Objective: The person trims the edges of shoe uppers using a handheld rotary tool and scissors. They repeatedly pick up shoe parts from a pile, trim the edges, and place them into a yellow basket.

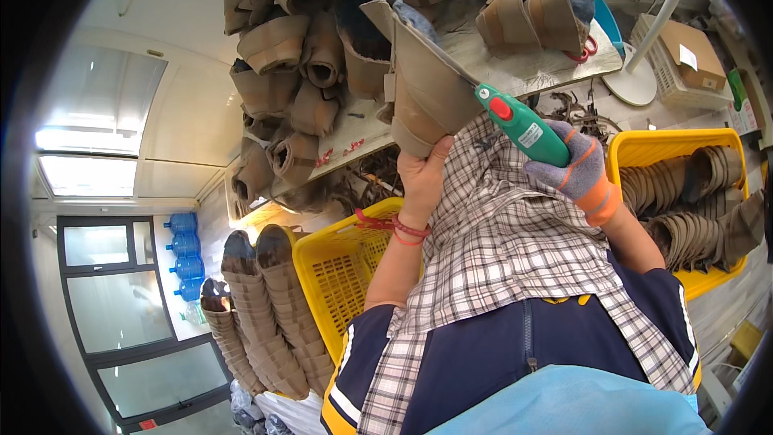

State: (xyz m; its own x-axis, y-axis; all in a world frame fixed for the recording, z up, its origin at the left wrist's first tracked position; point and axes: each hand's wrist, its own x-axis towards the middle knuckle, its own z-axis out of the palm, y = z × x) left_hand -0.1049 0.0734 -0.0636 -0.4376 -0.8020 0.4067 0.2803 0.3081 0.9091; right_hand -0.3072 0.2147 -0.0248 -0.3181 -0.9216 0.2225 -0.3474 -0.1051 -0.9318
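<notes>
Left hand: the bare left hand (420,173), red bands at the wrist, grips one tan boot upper (427,84) from below, holding it up just over the worktop (515,64).
Right hand: the gloved right hand (581,169) is wrapped round one green hand tool (522,125) with a red button; its thin tip lies against the upper's edge.
Baskets: two yellow baskets, one (338,274) beside the left arm, one (668,145) beyond the right arm, with rolled tan uppers in it.
Pile: many more tan uppers (306,48) are heaped on the worktop; too tangled to count.
Stacks: three stacks of nested uppers (266,314) stand next to the left basket.
Other: one pair of red-handled scissors (581,50); four or so blue water jugs (185,258) by the window.
Hidden: the tool's tip is too fine to make out; a checked cloth covers the lap; the scissors' blades are tucked under the pile.
</notes>
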